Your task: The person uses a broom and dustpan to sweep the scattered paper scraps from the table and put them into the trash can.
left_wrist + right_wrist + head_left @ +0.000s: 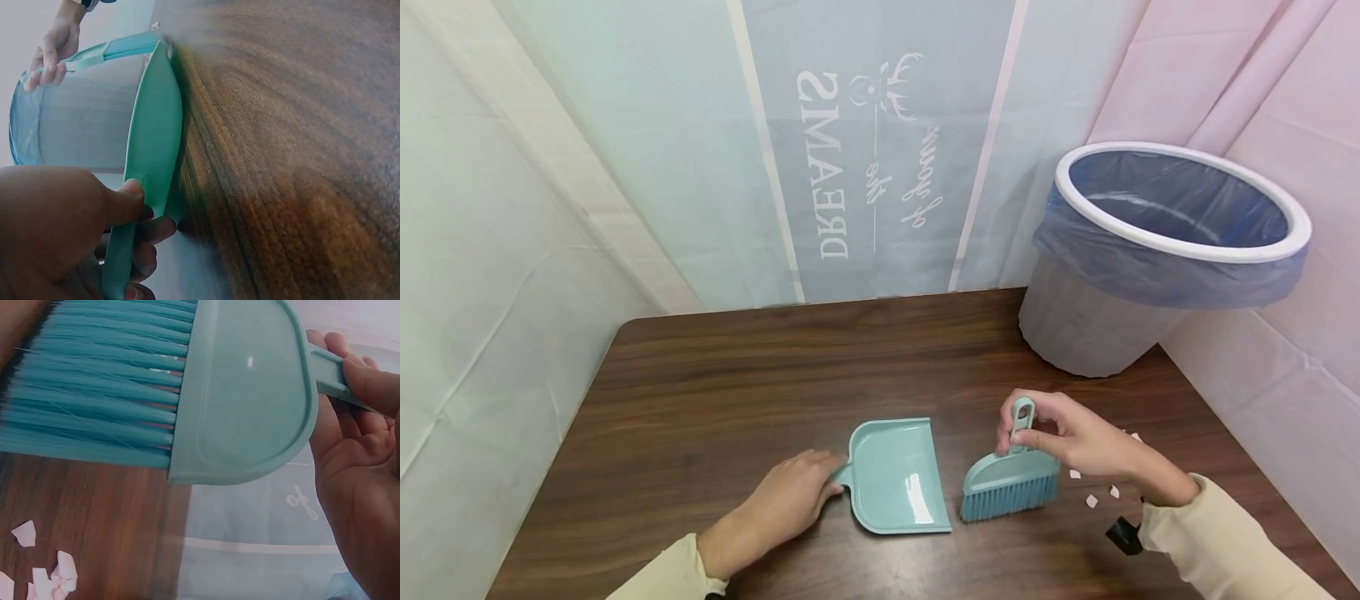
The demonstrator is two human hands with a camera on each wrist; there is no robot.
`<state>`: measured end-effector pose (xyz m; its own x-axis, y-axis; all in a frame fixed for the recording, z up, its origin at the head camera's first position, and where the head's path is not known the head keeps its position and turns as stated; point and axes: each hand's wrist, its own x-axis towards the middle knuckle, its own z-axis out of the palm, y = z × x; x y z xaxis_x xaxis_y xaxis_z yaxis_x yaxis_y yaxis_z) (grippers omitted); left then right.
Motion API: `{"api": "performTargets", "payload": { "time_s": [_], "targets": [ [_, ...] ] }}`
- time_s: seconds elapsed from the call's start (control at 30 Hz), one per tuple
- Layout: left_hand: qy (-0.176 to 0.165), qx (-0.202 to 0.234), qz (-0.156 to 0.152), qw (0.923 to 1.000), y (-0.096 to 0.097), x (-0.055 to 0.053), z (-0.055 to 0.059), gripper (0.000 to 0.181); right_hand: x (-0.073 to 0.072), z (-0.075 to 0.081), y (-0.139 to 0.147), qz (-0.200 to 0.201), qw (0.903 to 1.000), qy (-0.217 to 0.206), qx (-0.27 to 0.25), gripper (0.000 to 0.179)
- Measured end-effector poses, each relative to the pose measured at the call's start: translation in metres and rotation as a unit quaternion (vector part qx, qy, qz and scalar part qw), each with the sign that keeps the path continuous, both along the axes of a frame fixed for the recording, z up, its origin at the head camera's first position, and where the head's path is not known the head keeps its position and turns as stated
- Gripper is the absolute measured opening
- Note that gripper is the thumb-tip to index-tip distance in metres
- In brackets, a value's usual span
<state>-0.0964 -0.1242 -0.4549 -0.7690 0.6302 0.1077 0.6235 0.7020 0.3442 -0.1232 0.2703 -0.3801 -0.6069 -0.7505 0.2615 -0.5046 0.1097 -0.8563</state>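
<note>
My left hand grips the short handle of a mint-green dustpan, which lies on the table with its straight lip facing right. In the left wrist view, thumb and fingers wrap the dustpan's handle. Just right of the lip, my right hand holds a matching hand brush by its handle, with the bristles pointing down. Thumb and fingers pinch that handle in the right wrist view. Several small pale paper scraps lie on the table to the right of the brush, partly hidden by the right forearm.
A grey waste bin with a white rim and a blue liner bag stands at the table's back right corner. The dark wooden table meets a printed cloth at the back. Pale cloth walls flank both sides.
</note>
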Motion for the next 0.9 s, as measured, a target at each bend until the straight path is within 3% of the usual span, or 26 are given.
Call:
{"api": "performTargets", "payload": {
  "time_s": [0.37,0.57,0.73,0.9],
  "targets": [
    [-0.009,-0.002,0.003,1.0000,0.000,0.001,0.001,0.034,-0.009,-0.010,0.002,-0.037,0.9992,0.014,0.001,0.029],
    [-0.010,-0.002,0.004,0.9999,0.001,0.001,0.001,0.034,-0.013,-0.007,0.003,-0.064,0.9970,0.027,-0.033,0.029],
    [-0.008,0.000,0.001,1.0000,0.001,0.000,0.002,0.033,-0.008,0.002,0.000,-0.151,0.9854,0.064,-0.046,0.027],
    [-0.010,0.004,-0.001,0.9999,0.001,-0.001,0.003,0.032,0.000,0.008,-0.007,-0.256,0.9588,0.109,-0.056,0.024]
  ]
}}
